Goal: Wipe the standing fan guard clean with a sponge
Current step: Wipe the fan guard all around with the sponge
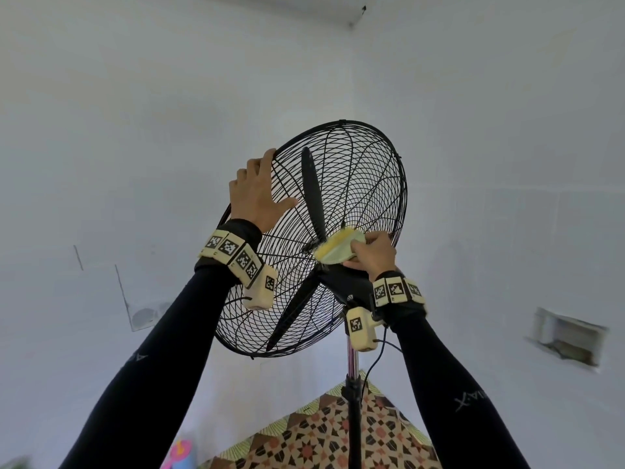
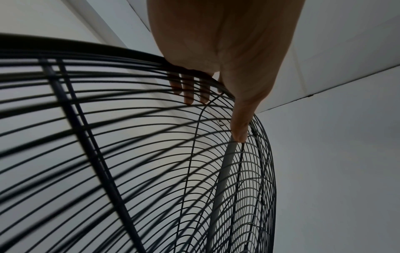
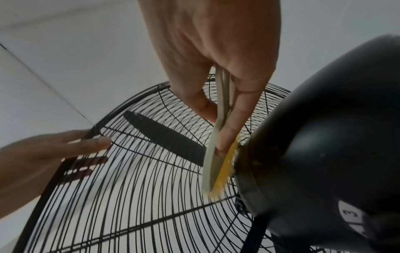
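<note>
The black wire fan guard [image 1: 368, 184] was gripped at its upper left rim by the left hand [image 1: 258, 194], fingers hooked over the front wires, thumb laid on the rear grille. A folded yellow sponge [image 1: 338, 250] was pinched in the right hand [image 1: 372, 253] and pressed against the rear grille beside the black motor housing [image 3: 324, 137]. A dark blade [image 1: 313, 191] was seen inside.

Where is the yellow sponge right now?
In the head view, the sponge is pinched in the right hand, pressed on the fan guard beside the black motor housing.
</note>
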A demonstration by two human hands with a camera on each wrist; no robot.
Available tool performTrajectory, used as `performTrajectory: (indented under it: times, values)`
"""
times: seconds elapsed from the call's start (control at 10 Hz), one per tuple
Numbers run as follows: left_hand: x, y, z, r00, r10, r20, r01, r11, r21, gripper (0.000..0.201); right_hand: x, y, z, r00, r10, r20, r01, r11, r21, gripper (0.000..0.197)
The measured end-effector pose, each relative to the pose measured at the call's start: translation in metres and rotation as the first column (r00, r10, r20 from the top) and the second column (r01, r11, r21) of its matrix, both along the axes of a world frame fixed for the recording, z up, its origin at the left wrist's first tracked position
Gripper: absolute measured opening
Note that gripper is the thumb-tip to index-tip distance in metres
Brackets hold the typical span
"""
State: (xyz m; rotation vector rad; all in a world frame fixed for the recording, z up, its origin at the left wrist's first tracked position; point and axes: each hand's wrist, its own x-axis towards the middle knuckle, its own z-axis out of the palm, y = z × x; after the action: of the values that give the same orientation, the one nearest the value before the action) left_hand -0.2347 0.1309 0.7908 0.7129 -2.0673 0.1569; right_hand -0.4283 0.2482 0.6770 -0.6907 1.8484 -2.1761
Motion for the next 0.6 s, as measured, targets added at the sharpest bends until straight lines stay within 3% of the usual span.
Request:
performTrajectory:
  times: [0.1,0.2,0.3,0.4,0.5,0.6]
  values:
    - [0.001,0.001,0.000,1.000,-0.006,0.000,0.006,1.000,-0.007,0.101,-0.001,0.014,0.007,0.997,-0.047,-0.056,0.046,0.999,-0.026,0.043]
    - [-0.002,0.007,0.000,1.000,-0.023,-0.001,0.023,1.000,-0.008,0.101,0.011,0.035,0.026,0.968,-0.232,-0.096,0.211,0.959,-0.189,0.051]
    - [0.001,0.005,-0.002,0.996,-0.070,-0.051,0.073,0.996,0.047,0.102,0.040,0.050,0.063,0.930,-0.335,-0.153,0.251,0.880,-0.403,0.037]
    - [0.011,-0.003,-0.004,0.983,-0.125,-0.135,0.135,0.989,0.066,0.096,0.071,0.050,0.110,0.895,-0.313,-0.317,0.120,0.854,-0.507,0.027]
    - [0.017,-0.005,-0.005,0.979,-0.127,-0.162,0.140,0.988,0.069,0.092,0.097,0.031,0.148,0.791,-0.290,-0.539,0.003,0.882,-0.471,0.026]
    - [0.018,-0.002,-0.007,0.973,-0.153,-0.171,0.170,0.981,0.089,0.090,0.113,0.013,0.172,0.603,-0.252,-0.757,-0.042,0.937,-0.346,0.025]
